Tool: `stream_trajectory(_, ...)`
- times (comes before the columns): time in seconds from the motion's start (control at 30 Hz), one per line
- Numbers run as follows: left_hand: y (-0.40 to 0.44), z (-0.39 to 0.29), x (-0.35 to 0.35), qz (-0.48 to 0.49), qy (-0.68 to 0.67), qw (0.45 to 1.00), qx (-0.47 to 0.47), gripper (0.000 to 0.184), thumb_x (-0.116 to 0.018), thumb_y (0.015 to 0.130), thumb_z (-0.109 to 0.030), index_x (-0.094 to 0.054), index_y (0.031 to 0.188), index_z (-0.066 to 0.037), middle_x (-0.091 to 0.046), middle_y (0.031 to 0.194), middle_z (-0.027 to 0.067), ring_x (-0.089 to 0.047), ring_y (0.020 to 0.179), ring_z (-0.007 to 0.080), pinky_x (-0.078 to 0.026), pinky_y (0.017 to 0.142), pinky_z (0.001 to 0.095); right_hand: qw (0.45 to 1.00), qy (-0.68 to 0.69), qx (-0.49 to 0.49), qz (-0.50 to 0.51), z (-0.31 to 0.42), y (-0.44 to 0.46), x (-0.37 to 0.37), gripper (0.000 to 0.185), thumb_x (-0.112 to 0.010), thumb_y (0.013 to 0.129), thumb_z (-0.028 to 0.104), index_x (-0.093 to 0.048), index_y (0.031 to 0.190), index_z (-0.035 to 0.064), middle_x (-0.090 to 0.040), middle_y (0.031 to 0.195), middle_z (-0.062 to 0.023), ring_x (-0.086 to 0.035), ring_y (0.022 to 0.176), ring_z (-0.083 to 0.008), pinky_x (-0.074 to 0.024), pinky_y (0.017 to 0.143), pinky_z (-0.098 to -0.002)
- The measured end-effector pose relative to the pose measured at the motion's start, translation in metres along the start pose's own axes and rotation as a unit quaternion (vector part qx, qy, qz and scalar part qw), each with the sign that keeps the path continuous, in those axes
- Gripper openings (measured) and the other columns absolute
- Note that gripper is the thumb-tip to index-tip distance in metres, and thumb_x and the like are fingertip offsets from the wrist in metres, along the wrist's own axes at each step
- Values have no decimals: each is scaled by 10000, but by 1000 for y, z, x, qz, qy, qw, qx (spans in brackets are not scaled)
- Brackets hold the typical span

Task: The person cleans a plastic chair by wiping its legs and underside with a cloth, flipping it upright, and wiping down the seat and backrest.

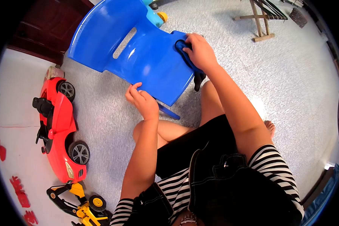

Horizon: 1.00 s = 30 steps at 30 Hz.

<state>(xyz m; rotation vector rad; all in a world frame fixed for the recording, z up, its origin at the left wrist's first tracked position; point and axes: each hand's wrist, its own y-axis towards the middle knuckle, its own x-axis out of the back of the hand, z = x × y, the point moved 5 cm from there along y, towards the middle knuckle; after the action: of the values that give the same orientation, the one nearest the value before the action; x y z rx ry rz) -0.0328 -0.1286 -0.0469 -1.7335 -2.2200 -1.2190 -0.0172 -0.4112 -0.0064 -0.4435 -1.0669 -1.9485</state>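
Note:
A blue plastic child's chair (150, 64) stands in front of me, its backrest to the upper left and an oblong slot at the base of the back. My left hand (143, 101) is at the seat's left edge, with its fingertips bent over the rim. On the opposite side of the seat, my right hand (200, 52) pinches a blue cloth with black edging (184, 49). The cloth lies against the seat's right edge, and a dark end of it hangs down beside the chair. The right fingers partly cover the cloth.
A red ride-on toy car (60, 124) stands along the wall at left, with a yellow toy excavator (84, 209) below it. A folding stool with wooden legs (258, 19) is at upper right. A dark red door (41, 28) is at upper left.

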Motion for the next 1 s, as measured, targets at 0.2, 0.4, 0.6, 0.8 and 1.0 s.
stream_trajectory(0.2, -2, 6, -7, -23, -1, 1000, 10, 302, -388, 986, -82, -571, 1211, 2, -443, 1364, 236, -403, 1291, 384, -329, 1121, 493, 992, -97, 67, 39, 80, -42, -23, 527, -821, 791, 300, -608, 1137, -36, -605, 1341, -250, -547, 1288, -444, -403, 1140, -522)
stream_trajectory(0.4, -1, 6, 1, 5, -20, 998, 59, 297, -398, 986, -80, -585, 1201, 4, -461, 1353, 234, -423, 1272, 385, -338, 1113, 488, 981, 43, 166, 90, 125, -87, -51, 341, -740, 861, 151, -664, 1152, -8, -671, 1308, -184, -585, 1314, -364, -436, 1152, -479)
stream_trajectory(0.6, 0, 4, 1, 9, 33, 999, -28, 297, -404, 981, -70, -577, 1206, 19, -466, 1333, 230, -434, 1243, 386, -335, 1109, 479, 993, -44, 95, 63, 65, -30, -48, 325, -689, 894, 92, -657, 1203, -4, -660, 1335, -181, -568, 1337, -351, -409, 1181, -469)
stream_trajectory(0.8, -1, 0, -1, -7, 11, 1000, -15, 293, -405, 976, -73, -573, 1200, 13, -458, 1347, 231, -428, 1249, 383, -323, 1117, 485, 989, -120, 79, -36, 19, 19, -43, 248, -578, 911, 84, -652, 1116, -35, -674, 1273, -220, -586, 1301, -380, -430, 1137, -473)
stream_trajectory(1.0, -2, 5, -4, -22, 4, 1000, -5, 299, -410, 964, -95, -601, 1170, 6, -469, 1353, 233, -415, 1275, 399, -322, 1113, 510, 974, -98, 204, -10, 81, -33, -66, 407, -670, 830, 178, -654, 1174, -39, -674, 1197, -197, -635, 1115, -352, -502, 1020, -434)
